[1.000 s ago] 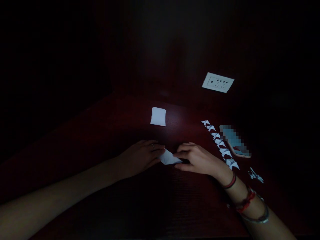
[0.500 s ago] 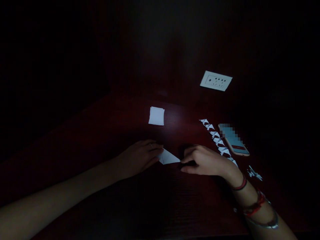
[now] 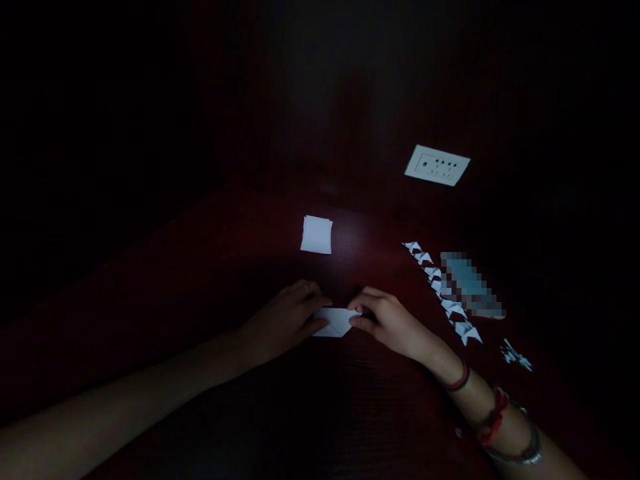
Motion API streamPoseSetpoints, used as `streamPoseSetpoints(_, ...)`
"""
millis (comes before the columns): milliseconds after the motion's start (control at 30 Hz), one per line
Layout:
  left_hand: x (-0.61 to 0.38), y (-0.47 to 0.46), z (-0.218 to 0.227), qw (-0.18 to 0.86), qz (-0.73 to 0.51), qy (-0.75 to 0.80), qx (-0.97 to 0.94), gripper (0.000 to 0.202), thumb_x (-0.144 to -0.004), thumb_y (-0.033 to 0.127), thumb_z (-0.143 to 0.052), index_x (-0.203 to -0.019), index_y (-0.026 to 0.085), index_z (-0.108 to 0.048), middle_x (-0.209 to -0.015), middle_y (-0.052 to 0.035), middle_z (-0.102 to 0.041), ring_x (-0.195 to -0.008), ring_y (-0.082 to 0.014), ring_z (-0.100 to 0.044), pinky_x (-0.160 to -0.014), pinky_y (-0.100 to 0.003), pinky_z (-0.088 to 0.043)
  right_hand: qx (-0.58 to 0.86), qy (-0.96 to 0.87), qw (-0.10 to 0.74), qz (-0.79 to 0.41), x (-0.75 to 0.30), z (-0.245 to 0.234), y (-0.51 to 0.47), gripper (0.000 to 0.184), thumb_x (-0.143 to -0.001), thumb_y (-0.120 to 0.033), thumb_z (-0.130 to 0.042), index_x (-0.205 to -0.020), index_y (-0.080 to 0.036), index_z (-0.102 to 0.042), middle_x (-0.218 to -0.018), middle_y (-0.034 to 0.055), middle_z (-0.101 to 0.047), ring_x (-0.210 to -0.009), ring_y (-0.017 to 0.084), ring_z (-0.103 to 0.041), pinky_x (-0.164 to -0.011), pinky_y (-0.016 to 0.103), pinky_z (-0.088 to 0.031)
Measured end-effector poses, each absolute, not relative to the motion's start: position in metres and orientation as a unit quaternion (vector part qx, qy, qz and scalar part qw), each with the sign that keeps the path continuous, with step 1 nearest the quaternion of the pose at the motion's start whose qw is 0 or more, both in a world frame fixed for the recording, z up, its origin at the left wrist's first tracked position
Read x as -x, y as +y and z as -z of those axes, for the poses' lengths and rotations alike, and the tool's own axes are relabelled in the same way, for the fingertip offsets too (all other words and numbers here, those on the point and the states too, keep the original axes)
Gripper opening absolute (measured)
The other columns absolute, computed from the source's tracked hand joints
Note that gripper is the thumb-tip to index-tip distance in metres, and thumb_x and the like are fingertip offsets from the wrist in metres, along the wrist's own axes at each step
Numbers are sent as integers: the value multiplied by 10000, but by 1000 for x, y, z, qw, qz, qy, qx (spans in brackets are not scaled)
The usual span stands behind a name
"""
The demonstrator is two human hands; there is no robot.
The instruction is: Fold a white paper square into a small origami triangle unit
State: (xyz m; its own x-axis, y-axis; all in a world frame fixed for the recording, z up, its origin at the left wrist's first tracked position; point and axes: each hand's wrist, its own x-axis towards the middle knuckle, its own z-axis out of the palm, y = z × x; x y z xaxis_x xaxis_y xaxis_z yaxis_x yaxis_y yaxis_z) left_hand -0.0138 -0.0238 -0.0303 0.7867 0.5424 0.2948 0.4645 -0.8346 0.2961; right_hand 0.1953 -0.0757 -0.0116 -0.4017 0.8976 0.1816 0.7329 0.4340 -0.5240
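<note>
A small folded sheet of white paper (image 3: 334,321) lies on the dark red table between my hands, with creases showing on its face. My left hand (image 3: 287,315) grips its left end, thumb at the front and fingers behind. At the right end, my right hand (image 3: 383,319) pinches the paper's corner between thumb and fingertips. Parts of both paper ends are hidden under the fingers. Beyond my hands lies a stack of square white paper (image 3: 317,235).
To the right runs a row of several folded white paper pieces (image 3: 453,308), beside a phone (image 3: 470,283) whose screen is blurred. A little pile of thin white scraps (image 3: 517,355) lies nearer. A white wall socket (image 3: 437,165) is at the back right.
The paper has gone from a pointed triangular shape to a wider band with a slanted right end. My right hand has moved slightly left and now pinches the paper's right end.
</note>
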Motion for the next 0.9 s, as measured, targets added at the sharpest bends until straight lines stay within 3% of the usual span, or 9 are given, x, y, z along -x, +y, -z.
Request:
streamPoseSetpoints(100, 12, -24, 33, 147, -209, 276, -926, 164, -793, 225, -538, -954, 201, -554, -976, -31, -475, -963, -189, -432, -846, -340, -372, 508, -805, 234, -199, -194, 12, -75, 91, -736, -105, -577, -800, -169, -573, -812, 11, -514, -755, 112, -502, -680, 237, -416)
streamPoseSetpoints(267, 10, -23, 33, 192, -221, 304, -907, 154, -731, 197, -586, -881, 196, -551, -1028, -35, -456, -1016, -205, -409, -865, -361, -368, 518, -791, 249, -208, -195, 15, -75, 223, -714, -111, -601, -919, -194, -572, -894, 24, -492, -834, 134, -488, -752, 272, -414)
streamPoseSetpoints(400, 10, -23, 31, 212, -220, 306, -902, 138, -714, 196, -595, -847, 201, -557, -1038, -32, -464, -1028, -207, -419, -869, -370, -373, 518, -792, 255, -199, -193, 13, -78, 126, -720, -103, -585, -811, -190, -587, -899, 24, -469, -841, 134, -483, -761, 271, -409)
streamPoseSetpoints(633, 10, -28, 24, 191, -257, 274, -907, 61, -770, 180, -539, -812, 203, -577, -1078, -33, -452, -1093, -206, -375, -918, -390, -347, 510, -799, 283, -142, -188, 5, -82, 82, -773, -131, -525, -789, -187, -583, -870, 32, -479, -830, 150, -482, -762, 310, -384)
streamPoseSetpoints(900, 10, -37, 15, 151, -308, 232, -910, 113, -786, 123, -490, -802, 202, -568, -1111, -30, -438, -1153, -212, -321, -956, -411, -310, 473, -829, 284, -89, -179, 0, -87, 82, -782, -147, -493, -794, -183, -566, -878, 34, -499, -846, 157, -468, -777, 313, -335)
